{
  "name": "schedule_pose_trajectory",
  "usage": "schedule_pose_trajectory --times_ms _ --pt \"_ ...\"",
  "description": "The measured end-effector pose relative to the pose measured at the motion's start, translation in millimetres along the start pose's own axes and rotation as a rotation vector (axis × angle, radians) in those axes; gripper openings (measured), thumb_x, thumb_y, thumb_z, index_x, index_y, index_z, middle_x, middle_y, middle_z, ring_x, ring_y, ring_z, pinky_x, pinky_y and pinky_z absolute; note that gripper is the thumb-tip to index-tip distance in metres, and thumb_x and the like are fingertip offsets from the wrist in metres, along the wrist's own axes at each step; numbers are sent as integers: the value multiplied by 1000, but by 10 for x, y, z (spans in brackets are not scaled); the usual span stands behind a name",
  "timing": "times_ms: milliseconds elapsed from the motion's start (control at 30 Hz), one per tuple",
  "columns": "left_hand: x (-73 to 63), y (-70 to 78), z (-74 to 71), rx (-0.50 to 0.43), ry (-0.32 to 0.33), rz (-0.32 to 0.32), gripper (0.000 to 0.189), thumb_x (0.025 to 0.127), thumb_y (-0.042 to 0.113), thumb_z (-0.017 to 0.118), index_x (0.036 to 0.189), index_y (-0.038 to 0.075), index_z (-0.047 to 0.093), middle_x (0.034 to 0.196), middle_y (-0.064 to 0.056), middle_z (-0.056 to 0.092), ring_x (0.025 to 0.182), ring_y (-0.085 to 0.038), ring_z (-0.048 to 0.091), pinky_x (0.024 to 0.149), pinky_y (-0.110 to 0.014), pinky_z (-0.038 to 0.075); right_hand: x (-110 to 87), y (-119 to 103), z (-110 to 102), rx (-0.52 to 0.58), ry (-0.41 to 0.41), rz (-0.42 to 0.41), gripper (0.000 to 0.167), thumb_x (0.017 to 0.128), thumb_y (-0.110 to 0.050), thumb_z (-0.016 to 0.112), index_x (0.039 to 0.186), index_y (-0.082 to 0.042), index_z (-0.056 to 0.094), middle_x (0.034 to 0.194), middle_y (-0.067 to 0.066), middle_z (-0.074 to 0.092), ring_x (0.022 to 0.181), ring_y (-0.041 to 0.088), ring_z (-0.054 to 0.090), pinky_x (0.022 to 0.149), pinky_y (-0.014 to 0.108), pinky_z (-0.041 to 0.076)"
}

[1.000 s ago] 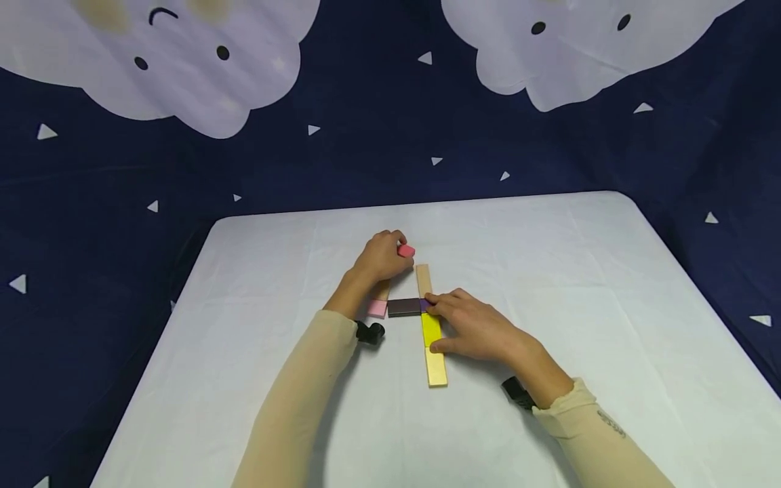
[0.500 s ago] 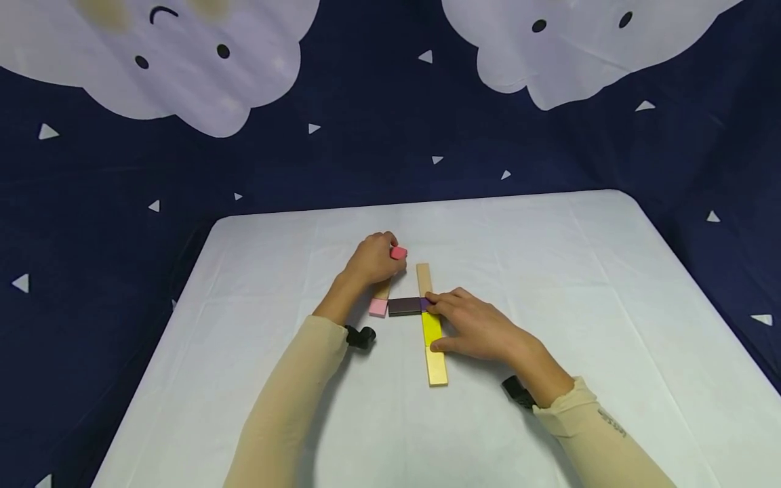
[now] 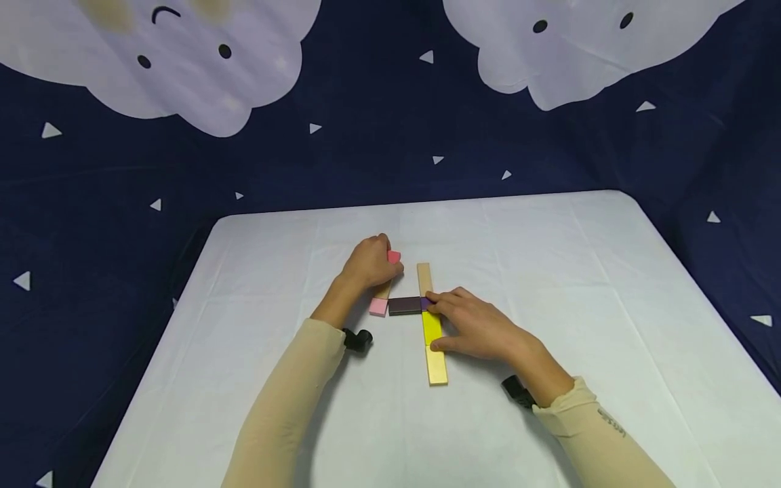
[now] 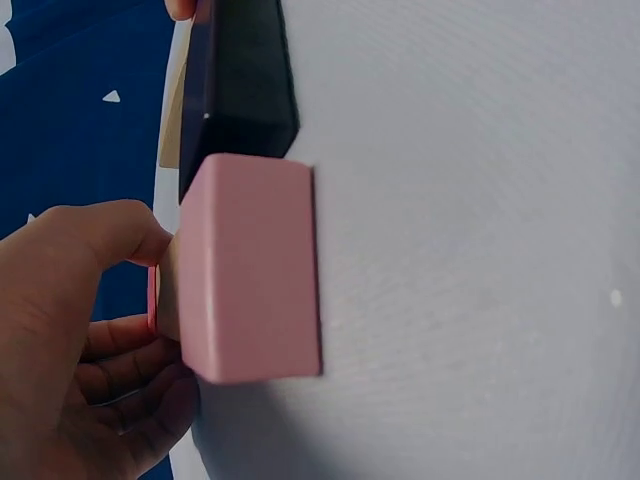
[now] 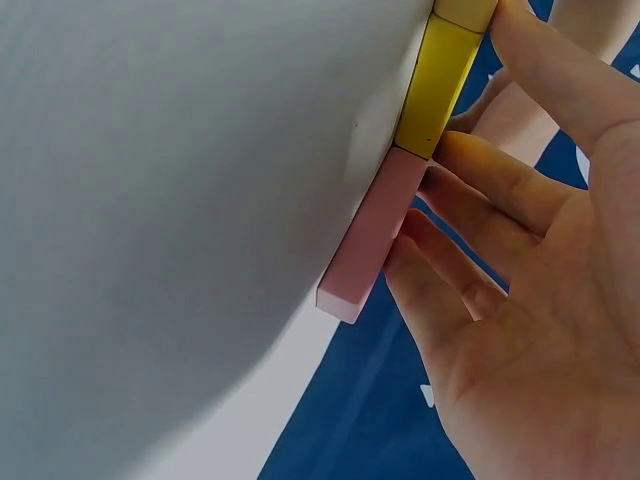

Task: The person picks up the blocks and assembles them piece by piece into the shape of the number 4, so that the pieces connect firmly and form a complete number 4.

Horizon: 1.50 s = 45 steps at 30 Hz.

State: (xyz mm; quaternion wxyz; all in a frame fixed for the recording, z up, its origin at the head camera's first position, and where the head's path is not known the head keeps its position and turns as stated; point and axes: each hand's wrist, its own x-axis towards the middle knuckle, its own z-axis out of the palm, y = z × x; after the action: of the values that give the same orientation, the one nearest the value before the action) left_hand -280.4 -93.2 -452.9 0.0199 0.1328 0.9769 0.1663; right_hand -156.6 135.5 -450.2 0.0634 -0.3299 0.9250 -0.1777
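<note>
In the head view my left hand (image 3: 369,263) pinches a coral-pink block (image 3: 394,257) at the far end of a tan block (image 3: 383,290); whether they touch is unclear. A light pink block (image 3: 378,308) lies at the near end of that tan block, beside a dark block (image 3: 405,306). My right hand (image 3: 478,325) rests its fingertips on a purple block (image 3: 425,303) and its thumb by a yellow block (image 3: 431,329). In the right wrist view another pink block (image 5: 370,235) adjoins the yellow one, by my relaxed fingers.
A second tan block (image 3: 424,274) extends beyond the purple one, and a pale yellow block (image 3: 436,366) continues the row toward me. All lie on a white-covered table (image 3: 549,271). Behind it hangs a dark blue cloth (image 3: 366,163) with clouds.
My left hand has shifted left and slightly toward me, carrying the coral-pink block to the tan block's far end. My right hand has stayed in place.
</note>
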Motion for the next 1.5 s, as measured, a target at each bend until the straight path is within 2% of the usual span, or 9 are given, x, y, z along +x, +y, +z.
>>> schedule_pose_trajectory --times_ms 167,433,733,933,1067,1167,1233,1367,1500 --pt "-12 -14 18 8 -1 -11 36 76 35 65 96 6 55 81 -4 56 74 -20 53 67 -32 45 0 1 7 3 -2 -2 68 80 -51 73 132 -9 58 149 0 39 126 17 38 102 39 38" --pt "-77 -41 42 19 18 11 35 75 35 65 93 6 56 80 -4 55 74 -21 53 66 -32 45 -1 -27 41 16 2 -4 67 79 -50 74 131 -10 60 148 0 40 125 16 39 102 38 38" --pt "-109 -67 47 10 14 1 38 77 38 62 98 7 56 83 -4 54 76 -21 52 68 -32 45 2 -22 53 1 10 -9 67 80 -51 73 131 -11 59 149 -1 39 126 16 38 103 37 37" --pt "-147 -116 20 -112 25 -22 47 86 48 56 108 6 58 88 -5 56 80 -22 53 73 -35 45 4 -24 42 -5 9 -10 67 80 -51 73 132 -11 59 149 0 39 126 16 39 102 38 37" --pt "-196 -214 -22 -218 12 38 47 90 43 59 121 7 58 102 -6 58 90 -21 54 82 -37 45 9 -20 35 -9 11 -12 67 80 -51 73 131 -10 59 149 0 39 126 16 39 102 37 37" --pt "-257 -290 -82 -295 -36 108 48 89 36 65 128 10 57 120 -7 57 101 -21 55 89 -37 44 10 -17 27 -8 9 -8 67 79 -51 73 131 -11 59 149 0 39 126 16 39 102 37 37" --pt "-299 -328 -136 -328 -91 155 53 86 32 70 132 12 56 132 -6 53 113 -22 52 96 -38 41 10 -14 25 -9 6 -4 67 80 -51 73 132 -11 59 149 0 39 127 17 38 102 38 37" --pt "-367 -371 -240 -328 -258 245 73 77 33 79 142 16 48 150 -1 37 135 -20 35 109 -41 27 8 -10 19 -7 2 -4 68 80 -51 73 133 -11 58 150 0 38 127 17 38 102 39 38" --pt "-390 -382 -298 -291 -390 319 89 69 34 87 145 19 43 155 1 28 140 -18 24 111 -43 21 0 -6 13 0 3 1 69 80 -51 73 133 -11 58 150 -1 38 128 17 37 102 39 37"
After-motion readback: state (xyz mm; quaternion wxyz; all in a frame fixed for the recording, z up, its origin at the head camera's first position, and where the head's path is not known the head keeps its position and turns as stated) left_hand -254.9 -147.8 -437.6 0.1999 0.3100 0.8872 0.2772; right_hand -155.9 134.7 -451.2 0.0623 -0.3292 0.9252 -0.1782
